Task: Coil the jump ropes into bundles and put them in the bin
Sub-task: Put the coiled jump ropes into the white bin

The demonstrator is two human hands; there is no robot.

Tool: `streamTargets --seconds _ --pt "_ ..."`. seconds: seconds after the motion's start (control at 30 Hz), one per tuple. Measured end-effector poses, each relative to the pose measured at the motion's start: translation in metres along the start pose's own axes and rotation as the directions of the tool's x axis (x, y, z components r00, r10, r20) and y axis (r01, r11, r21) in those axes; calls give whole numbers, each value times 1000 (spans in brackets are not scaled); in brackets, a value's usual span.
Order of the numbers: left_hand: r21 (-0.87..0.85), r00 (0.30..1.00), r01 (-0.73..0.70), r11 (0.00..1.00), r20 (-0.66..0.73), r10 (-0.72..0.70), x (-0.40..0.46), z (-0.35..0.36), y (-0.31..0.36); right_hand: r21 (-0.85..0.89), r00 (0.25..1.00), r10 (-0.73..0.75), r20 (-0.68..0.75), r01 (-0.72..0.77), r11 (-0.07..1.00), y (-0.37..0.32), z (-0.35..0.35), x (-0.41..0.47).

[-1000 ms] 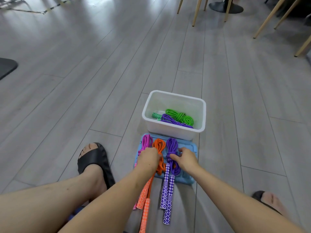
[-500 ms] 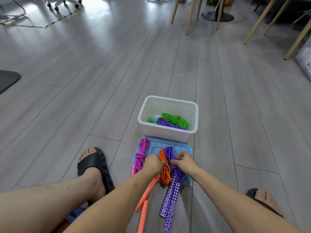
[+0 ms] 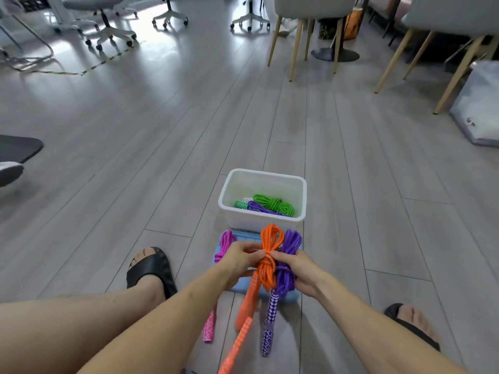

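A white bin [image 3: 263, 221] stands on the floor ahead of me, holding a green rope bundle [image 3: 274, 203] and a purple rope [image 3: 259, 207]. In front of it lies a blue lid [image 3: 244, 286]. My left hand [image 3: 239, 261] and my right hand [image 3: 294, 268] hold an orange rope bundle [image 3: 268, 248] and a purple rope bundle [image 3: 290, 245] up above the lid, pinching the orange one at its waist. Their patterned handles hang down. A pink rope bundle [image 3: 225, 244] lies on the lid's left side.
My bare legs and black sandals [image 3: 151, 268] flank the lid. Wooden-legged chairs [image 3: 299, 39] and office chairs [image 3: 108, 28] stand at the back. A grey cushion [image 3: 478, 103] lies at the right, a dark mat [image 3: 19, 148] at the left.
Both hands gathered the orange and purple bundles together and lifted them off the lid. The camera tilted up, showing more of the room.
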State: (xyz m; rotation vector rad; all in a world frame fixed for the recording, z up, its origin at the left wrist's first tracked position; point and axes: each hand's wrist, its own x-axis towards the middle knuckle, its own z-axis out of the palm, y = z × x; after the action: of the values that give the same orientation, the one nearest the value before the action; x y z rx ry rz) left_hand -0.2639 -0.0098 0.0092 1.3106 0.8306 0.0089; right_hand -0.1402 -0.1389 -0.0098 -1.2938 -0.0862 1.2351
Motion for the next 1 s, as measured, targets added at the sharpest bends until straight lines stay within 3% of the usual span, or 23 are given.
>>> streamTargets --seconds 0.23,0.37,0.53,0.7,0.8,0.87,1.0 --pt "-115 978 -210 971 -19 209 -28 4 76 79 976 -193 102 185 980 -82 28 -46" --pt "-55 952 -305 951 -30 304 -34 7 117 -12 959 -283 20 283 959 -124 43 -59" --pt "-102 899 -436 894 -88 429 -29 9 158 -83 903 -426 -63 420 904 -175 60 -61" --pt "-120 812 -582 805 -142 566 -10 2 195 -98 860 -501 -99 492 865 -228 81 -53" --pt "-9 744 -649 760 -215 633 10 -13 214 -87 829 -547 -116 540 837 -256 97 -43" --pt "181 695 -635 751 -291 657 27 -30 218 -56 821 -555 -129 553 831 -272 108 -35" --pt "646 640 -415 640 -292 711 55 -76 200 -33 795 -586 -157 588 808 -295 125 -11"
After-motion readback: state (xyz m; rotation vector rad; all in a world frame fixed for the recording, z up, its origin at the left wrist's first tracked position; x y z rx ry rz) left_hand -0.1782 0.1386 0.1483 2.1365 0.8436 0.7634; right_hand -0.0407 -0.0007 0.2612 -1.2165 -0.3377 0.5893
